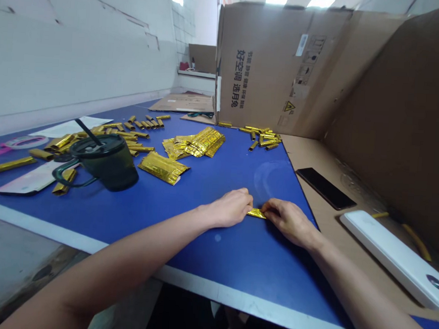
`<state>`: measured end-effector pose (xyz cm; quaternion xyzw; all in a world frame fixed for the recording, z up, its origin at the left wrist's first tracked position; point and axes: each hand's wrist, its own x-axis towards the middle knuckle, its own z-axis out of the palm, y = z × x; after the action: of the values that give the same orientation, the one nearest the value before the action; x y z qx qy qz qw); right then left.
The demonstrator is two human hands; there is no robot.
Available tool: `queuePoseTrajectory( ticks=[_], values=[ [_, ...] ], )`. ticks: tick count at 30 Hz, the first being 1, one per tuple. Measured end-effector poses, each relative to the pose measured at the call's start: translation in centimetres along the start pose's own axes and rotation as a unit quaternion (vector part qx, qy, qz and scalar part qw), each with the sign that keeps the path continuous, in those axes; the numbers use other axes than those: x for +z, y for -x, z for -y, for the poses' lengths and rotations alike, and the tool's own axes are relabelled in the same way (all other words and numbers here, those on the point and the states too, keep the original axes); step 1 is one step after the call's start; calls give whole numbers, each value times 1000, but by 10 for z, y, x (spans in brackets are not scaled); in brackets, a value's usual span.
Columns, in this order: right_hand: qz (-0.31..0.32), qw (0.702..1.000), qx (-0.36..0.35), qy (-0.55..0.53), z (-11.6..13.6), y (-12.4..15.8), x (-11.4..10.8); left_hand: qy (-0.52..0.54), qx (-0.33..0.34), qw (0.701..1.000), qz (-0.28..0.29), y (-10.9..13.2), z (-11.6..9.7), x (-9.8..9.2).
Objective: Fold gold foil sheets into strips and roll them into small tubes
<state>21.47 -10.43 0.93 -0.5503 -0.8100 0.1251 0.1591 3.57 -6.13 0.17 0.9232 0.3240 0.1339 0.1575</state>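
Observation:
A small strip of shiny gold foil paper (pixel 256 213) lies low over the blue tabletop, stretched between my two hands. My left hand (pixel 233 207) is closed on its left end, the fingers curled in. At the other end, my right hand (pixel 288 221) pinches it between thumb and fingers. Ahead and to the left lie a stack of flat gold foil sheets (pixel 206 141) and a nearer gold foil bundle (pixel 163 167). Several small folded gold foil pieces (pixel 267 138) sit in a pile by the cardboard.
A dark green lidded mug (pixel 110 165) with a straw stands left, among many gold foil rolls (pixel 135 134) and a phone (pixel 36 178). Tall cardboard (pixel 270 63) walls the back and right. A black phone (pixel 325 188) and a long white device (pixel 392 257) lie on the right.

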Motion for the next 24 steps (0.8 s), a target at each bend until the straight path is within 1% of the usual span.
queuePoseTrajectory(
  ticks=[6,12,19,24],
  values=[
    [4,1000,3,1,-1,0,-1,-33,-16,999,-3,3,-4,2],
    [8,1000,4,-5,2,0,-2,-11,-21,1000,6,2,-4,2],
    [8,1000,5,-2,3,0,-3,-21,-13,1000,-3,4,-4,2],
    [7,1000,5,-1,4,0,-3,-37,-19,999,6,6,-6,0]
  ],
)
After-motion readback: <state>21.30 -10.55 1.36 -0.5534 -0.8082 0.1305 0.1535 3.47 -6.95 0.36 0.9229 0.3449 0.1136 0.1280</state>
